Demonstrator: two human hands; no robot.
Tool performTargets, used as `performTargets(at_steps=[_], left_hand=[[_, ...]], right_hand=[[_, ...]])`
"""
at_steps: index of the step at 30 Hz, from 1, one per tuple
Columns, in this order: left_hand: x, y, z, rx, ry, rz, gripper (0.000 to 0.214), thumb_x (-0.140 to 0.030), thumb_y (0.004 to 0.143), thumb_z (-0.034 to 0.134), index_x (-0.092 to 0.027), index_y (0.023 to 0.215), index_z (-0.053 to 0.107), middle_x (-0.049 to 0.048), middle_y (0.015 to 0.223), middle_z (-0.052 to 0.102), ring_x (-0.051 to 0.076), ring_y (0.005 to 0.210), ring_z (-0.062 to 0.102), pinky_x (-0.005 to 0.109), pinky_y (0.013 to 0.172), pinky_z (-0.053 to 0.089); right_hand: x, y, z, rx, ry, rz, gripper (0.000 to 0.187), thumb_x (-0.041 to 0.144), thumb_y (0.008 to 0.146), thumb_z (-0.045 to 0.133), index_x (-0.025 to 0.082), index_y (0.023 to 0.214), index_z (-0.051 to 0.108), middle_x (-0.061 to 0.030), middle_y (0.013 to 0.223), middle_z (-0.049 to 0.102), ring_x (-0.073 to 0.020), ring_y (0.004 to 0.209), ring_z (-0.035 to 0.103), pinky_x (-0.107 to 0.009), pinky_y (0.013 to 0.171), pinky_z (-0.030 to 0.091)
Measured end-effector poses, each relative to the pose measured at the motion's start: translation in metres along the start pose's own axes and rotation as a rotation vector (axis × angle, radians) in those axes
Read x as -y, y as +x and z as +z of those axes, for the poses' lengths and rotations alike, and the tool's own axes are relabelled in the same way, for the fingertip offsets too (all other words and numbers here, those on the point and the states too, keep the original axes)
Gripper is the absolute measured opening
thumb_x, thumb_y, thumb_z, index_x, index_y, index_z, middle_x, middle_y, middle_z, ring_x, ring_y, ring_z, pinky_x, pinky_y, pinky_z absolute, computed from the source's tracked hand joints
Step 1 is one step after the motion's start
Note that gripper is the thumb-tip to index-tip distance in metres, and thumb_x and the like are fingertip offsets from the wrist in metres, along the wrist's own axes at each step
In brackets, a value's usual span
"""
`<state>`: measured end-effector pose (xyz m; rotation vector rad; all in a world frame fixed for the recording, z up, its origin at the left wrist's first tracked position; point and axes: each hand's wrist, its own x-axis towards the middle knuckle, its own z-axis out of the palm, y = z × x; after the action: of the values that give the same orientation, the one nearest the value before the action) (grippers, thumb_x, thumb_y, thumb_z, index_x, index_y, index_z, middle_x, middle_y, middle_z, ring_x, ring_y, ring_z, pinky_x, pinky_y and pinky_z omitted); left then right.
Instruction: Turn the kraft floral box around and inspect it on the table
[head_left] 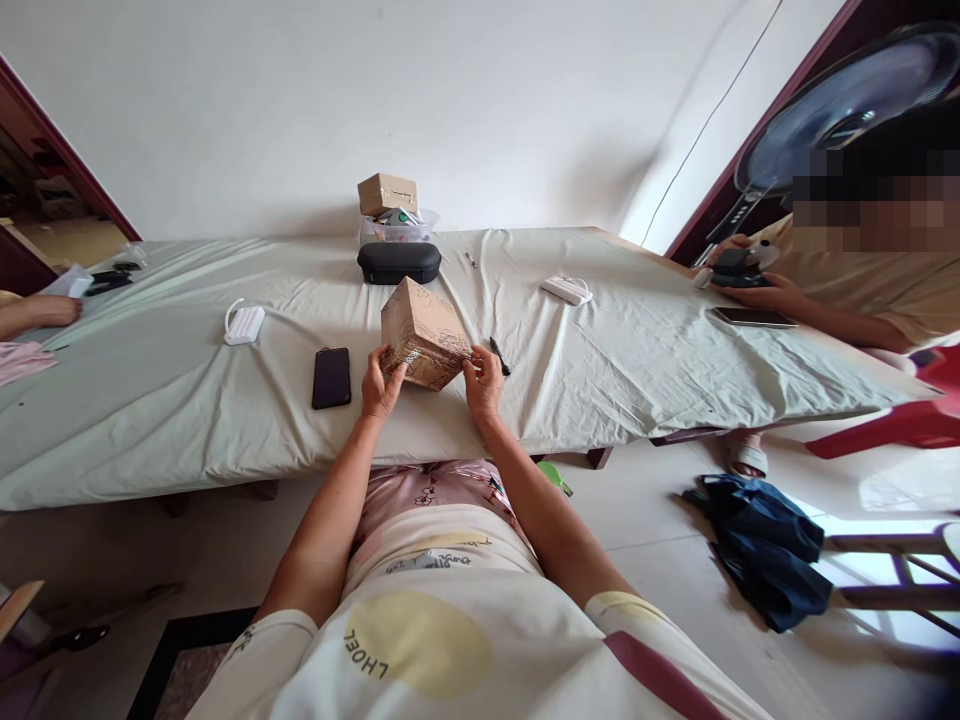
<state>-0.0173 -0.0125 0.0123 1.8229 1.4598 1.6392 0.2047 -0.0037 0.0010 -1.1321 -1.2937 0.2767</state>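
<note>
A brown cardboard box (429, 325) with dark line drawings on its sides is held between my two hands, tilted, near the front of the cloth-covered table (570, 400). My left hand (382, 385) grips its lower left corner with thumb and fingers. On the opposite side my right hand (482, 380) pinches the right corner. A black marker pen (499, 357) lies just beyond my right hand. To the left of my left hand a dark smartphone (331, 378) rests flat. Whether the box's underside touches the cloth is hidden.
Behind the box sit a black zip case (399, 263), a clear plastic tub (401, 230) and a smaller carton (388, 194). White cabled blocks lie left (244, 324) and right (568, 290). One person sits at the right holding a dark device (739, 268); another person's hand (56, 310) is at the left.
</note>
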Motion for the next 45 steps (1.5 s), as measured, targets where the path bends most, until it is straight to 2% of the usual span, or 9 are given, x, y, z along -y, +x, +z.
performTargets(at_steps=[4,9,13,18,24,31,34,39,45], left_hand=[[-0.001,-0.001,0.001,0.01,-0.046,-0.03,0.045,-0.038,0.095,0.064,-0.021,0.134,0.05,0.0151,0.136,0.069,0.024,0.124,0.069,0.037,0.108,0.054],[0.002,0.0,0.002,0.031,-0.045,-0.063,0.047,-0.039,0.095,0.065,-0.022,0.135,0.048,0.0147,0.135,0.07,0.024,0.123,0.07,0.037,0.107,0.055],[0.006,0.001,0.002,-0.011,0.017,-0.029,0.046,-0.041,0.095,0.065,-0.019,0.133,0.051,0.0174,0.136,0.066,0.027,0.128,0.065,0.04,0.113,0.051],[0.01,0.004,0.003,-0.067,0.123,0.03,0.04,-0.038,0.09,0.069,-0.019,0.123,0.057,0.0192,0.134,0.064,0.031,0.135,0.059,0.045,0.121,0.043],[0.014,0.003,0.005,-0.007,0.188,-0.076,0.037,-0.035,0.09,0.067,-0.02,0.123,0.059,0.0136,0.12,0.074,0.03,0.116,0.071,0.041,0.106,0.054],[0.018,0.004,0.01,0.02,0.265,-0.168,0.039,-0.034,0.085,0.071,-0.017,0.119,0.061,0.0182,0.113,0.076,0.038,0.122,0.069,0.048,0.108,0.052],[0.02,0.005,0.012,0.02,0.269,-0.222,0.04,-0.033,0.085,0.069,-0.015,0.119,0.06,0.0218,0.12,0.073,0.04,0.126,0.067,0.05,0.109,0.052],[0.017,0.002,0.009,-0.061,0.165,-0.131,0.068,-0.035,0.087,0.068,-0.019,0.149,0.045,0.0195,0.153,0.058,0.034,0.141,0.059,0.046,0.118,0.048],[0.003,-0.001,0.002,-0.036,0.106,-0.11,0.076,-0.056,0.095,0.061,-0.02,0.158,0.038,0.0197,0.167,0.042,0.035,0.157,0.04,0.048,0.125,0.039]], right_hand=[[-0.003,0.001,0.002,-0.026,0.076,0.044,0.041,0.034,0.09,0.058,0.023,0.129,0.058,-0.007,0.106,0.064,-0.02,0.093,0.066,-0.038,0.086,0.06],[-0.004,0.0,0.001,0.073,0.092,0.096,0.036,0.041,0.091,0.059,0.023,0.122,0.057,-0.0021,0.092,0.065,-0.0178,0.082,0.065,-0.034,0.078,0.059],[0.001,0.0,-0.001,0.082,0.072,0.101,0.029,0.043,0.091,0.06,0.022,0.111,0.058,-0.0019,0.088,0.066,-0.0175,0.081,0.066,-0.034,0.081,0.059],[0.009,-0.002,-0.004,0.118,0.064,0.063,0.032,0.047,0.094,0.06,0.023,0.116,0.058,-0.0034,0.092,0.068,-0.0173,0.082,0.065,-0.031,0.078,0.058],[0.01,-0.003,-0.004,0.155,0.072,0.018,0.035,0.044,0.094,0.056,0.024,0.123,0.058,-0.0037,0.097,0.067,-0.0175,0.087,0.066,-0.03,0.075,0.057],[0.007,-0.001,-0.001,0.211,0.025,0.082,0.025,0.046,0.089,0.057,0.023,0.097,0.057,-0.0035,0.088,0.067,-0.0185,0.08,0.063,-0.032,0.075,0.055],[0.007,-0.003,0.0,0.319,-0.017,0.091,0.022,0.046,0.086,0.06,0.025,0.091,0.055,0.0006,0.077,0.063,-0.0176,0.071,0.058,-0.03,0.069,0.051],[0.007,-0.006,0.0,0.411,-0.171,0.04,0.018,0.036,0.084,0.061,0.028,0.078,0.046,0.0017,0.073,0.06,-0.0188,0.069,0.056,-0.032,0.07,0.048],[0.011,-0.006,0.0,0.478,-0.226,-0.039,0.018,0.026,0.084,0.062,0.027,0.077,0.045,-0.0001,0.08,0.064,-0.0195,0.075,0.06,-0.031,0.072,0.049]])
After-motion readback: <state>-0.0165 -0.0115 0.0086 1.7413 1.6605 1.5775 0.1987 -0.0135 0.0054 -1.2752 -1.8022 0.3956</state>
